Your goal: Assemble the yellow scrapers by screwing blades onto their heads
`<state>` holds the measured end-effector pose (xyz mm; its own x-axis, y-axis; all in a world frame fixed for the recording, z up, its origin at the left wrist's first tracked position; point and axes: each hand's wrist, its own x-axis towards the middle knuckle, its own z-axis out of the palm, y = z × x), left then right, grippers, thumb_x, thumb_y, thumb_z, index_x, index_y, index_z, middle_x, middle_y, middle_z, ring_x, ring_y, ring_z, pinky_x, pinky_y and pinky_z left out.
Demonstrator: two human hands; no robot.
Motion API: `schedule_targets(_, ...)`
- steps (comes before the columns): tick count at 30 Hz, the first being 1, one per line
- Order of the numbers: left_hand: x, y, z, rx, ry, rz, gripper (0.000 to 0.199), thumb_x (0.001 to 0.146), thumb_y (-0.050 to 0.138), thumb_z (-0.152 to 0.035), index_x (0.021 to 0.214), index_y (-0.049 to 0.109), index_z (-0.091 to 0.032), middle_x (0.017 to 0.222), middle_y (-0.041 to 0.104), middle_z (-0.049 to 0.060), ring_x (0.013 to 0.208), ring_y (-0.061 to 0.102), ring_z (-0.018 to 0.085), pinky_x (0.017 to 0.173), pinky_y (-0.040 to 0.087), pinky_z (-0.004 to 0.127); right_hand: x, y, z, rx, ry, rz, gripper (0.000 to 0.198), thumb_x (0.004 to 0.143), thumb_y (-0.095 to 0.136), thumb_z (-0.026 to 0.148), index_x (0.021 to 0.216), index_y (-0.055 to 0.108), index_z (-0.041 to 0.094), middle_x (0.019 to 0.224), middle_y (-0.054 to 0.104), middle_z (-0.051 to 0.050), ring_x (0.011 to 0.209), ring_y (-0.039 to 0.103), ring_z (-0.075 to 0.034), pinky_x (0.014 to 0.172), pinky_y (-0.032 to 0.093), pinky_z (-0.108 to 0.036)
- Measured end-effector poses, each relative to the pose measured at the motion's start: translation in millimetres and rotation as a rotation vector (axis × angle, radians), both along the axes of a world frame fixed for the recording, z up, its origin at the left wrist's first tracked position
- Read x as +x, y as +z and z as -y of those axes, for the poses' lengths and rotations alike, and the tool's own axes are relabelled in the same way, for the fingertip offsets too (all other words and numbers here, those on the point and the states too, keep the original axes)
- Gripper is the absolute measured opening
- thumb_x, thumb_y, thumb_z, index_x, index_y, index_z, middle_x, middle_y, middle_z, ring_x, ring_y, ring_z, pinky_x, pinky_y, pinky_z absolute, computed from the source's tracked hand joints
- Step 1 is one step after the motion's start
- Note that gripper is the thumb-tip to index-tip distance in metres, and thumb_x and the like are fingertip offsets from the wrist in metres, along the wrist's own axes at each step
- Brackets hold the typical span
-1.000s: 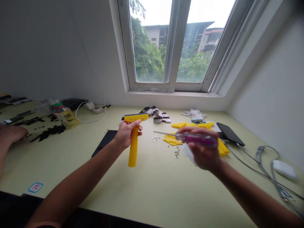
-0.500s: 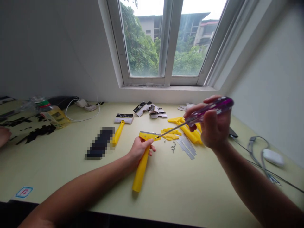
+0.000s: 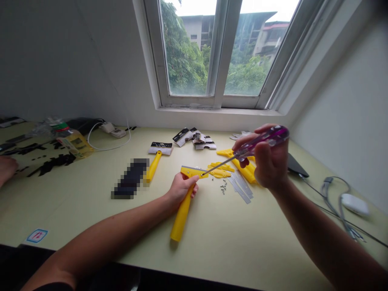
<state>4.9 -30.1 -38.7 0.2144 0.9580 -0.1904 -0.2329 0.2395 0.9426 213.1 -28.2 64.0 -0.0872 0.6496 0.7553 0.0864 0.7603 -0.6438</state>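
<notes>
My left hand [image 3: 182,188] is closed around the neck of a yellow scraper [image 3: 182,216], whose wide head with a grey blade edge faces away from me. In my right hand [image 3: 271,161] is a screwdriver [image 3: 261,142] with a clear purple handle. Its tip meets the right side of the scraper head, at a screw. Just right of the head lie yellow clamp plates [image 3: 220,171], loose screws [image 3: 223,186] and flat metal blades [image 3: 241,188]. More yellow scraper handles [image 3: 244,169] lie partly hidden behind my right hand.
A packaged yellow scraper [image 3: 154,165] lies beside a blurred dark rectangle [image 3: 130,180]. Black-and-white cards [image 3: 198,138] sit near the window. A bottle [image 3: 74,143] and another person's hand [image 3: 7,167] are at left. Cables [image 3: 330,202] and a white case [image 3: 355,204] lie at right.
The view has shifted slightly, so most things sit a little further right. The screwdriver handle has come slightly left and turned a bit in my right hand, its tip still on the scraper head.
</notes>
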Motion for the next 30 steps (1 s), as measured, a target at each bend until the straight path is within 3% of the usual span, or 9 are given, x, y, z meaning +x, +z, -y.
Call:
schedule_targets(10,0,-0.3,0,-0.004,-0.007,-0.006,0.033,0.069,0.073,-0.035,0.085,0.056,-0.012,0.047,0.049,-0.005,0.037,0.041,0.007,0.037,0.032,0.018,0,-3,-3,-0.016,0.032,0.048,0.022,0.092,0.048,0.046,0.104,0.038,0.03,0.081,0.066,0.0,0.052,0.059,-0.014,0.046,0.046,-0.029)
schedule_targets(15,0,0.3,-1,-0.012,0.021,0.02,0.035,0.064,0.076,-0.034,0.081,0.056,-0.012,0.05,0.049,-0.005,0.038,0.04,0.006,0.035,0.031,0.018,17,18,4,-0.015,0.126,0.271,0.023,0.088,0.058,0.035,0.109,0.054,0.027,0.108,0.064,-0.007,0.09,0.066,-0.021,0.078,0.056,-0.04)
schedule_targets(17,0,0.4,-1,-0.013,0.023,0.025,0.036,0.063,0.077,-0.034,0.081,0.056,-0.012,0.05,0.048,-0.005,0.039,0.041,0.006,0.035,0.031,0.018,27,29,10,-0.04,0.171,0.375,0.035,0.084,0.064,0.03,0.118,0.054,0.028,0.107,0.065,-0.007,0.095,0.066,-0.023,0.081,0.056,-0.041)
schedule_targets(20,1,0.4,0,-0.019,0.02,0.017,0.037,0.063,0.077,-0.036,0.083,0.056,-0.012,0.049,0.048,-0.006,0.038,0.041,0.006,0.035,0.032,0.019,35,36,18,0.011,-0.029,0.442,0.053,0.074,0.075,0.032,0.122,0.054,0.03,0.091,0.07,-0.003,0.08,0.069,-0.022,0.074,0.057,-0.039)
schedule_targets(23,2,-0.4,1,-0.016,0.022,0.003,0.037,0.063,0.077,-0.036,0.081,0.056,-0.012,0.049,0.049,-0.005,0.038,0.042,0.006,0.035,0.032,0.019,32,36,22,0.137,-0.5,0.515,0.031,0.073,0.075,0.037,0.1,0.064,0.025,0.071,0.066,-0.001,0.064,0.064,-0.019,0.064,0.054,-0.035)
schedule_targets(24,2,-0.9,0,-0.012,0.032,-0.002,0.036,0.063,0.077,-0.035,0.08,0.056,-0.012,0.049,0.049,-0.005,0.039,0.042,0.006,0.036,0.033,0.019,30,36,24,0.144,-0.583,0.556,0.025,0.078,0.07,0.038,0.098,0.063,0.023,0.07,0.066,-0.001,0.064,0.064,-0.019,0.063,0.053,-0.035)
schedule_targets(26,2,-1.9,0,-0.008,0.059,-0.01,0.034,0.063,0.077,-0.034,0.079,0.056,-0.012,0.049,0.048,-0.005,0.039,0.042,0.006,0.036,0.033,0.018,27,38,27,0.119,-0.53,0.652,0.026,0.088,0.057,0.036,0.11,0.059,0.023,0.081,0.068,-0.005,0.07,0.064,-0.021,0.063,0.052,-0.036)
schedule_targets(28,2,-2.5,0,-0.003,0.068,-0.009,0.032,0.064,0.076,-0.032,0.078,0.056,-0.012,0.049,0.048,-0.005,0.038,0.041,0.006,0.036,0.032,0.018,27,41,31,0.106,-0.335,0.755,0.032,0.092,0.049,0.034,0.123,0.051,0.025,0.095,0.069,-0.007,0.077,0.065,-0.021,0.065,0.052,-0.036)
schedule_targets(30,3,-2.6,0,0.002,0.05,-0.004,0.032,0.065,0.076,-0.033,0.079,0.056,-0.012,0.05,0.048,-0.005,0.038,0.04,0.006,0.035,0.032,0.019,29,44,34,0.162,-0.336,0.77,0.026,0.09,0.052,0.038,0.113,0.057,0.026,0.086,0.069,-0.004,0.07,0.064,-0.019,0.061,0.051,-0.033)
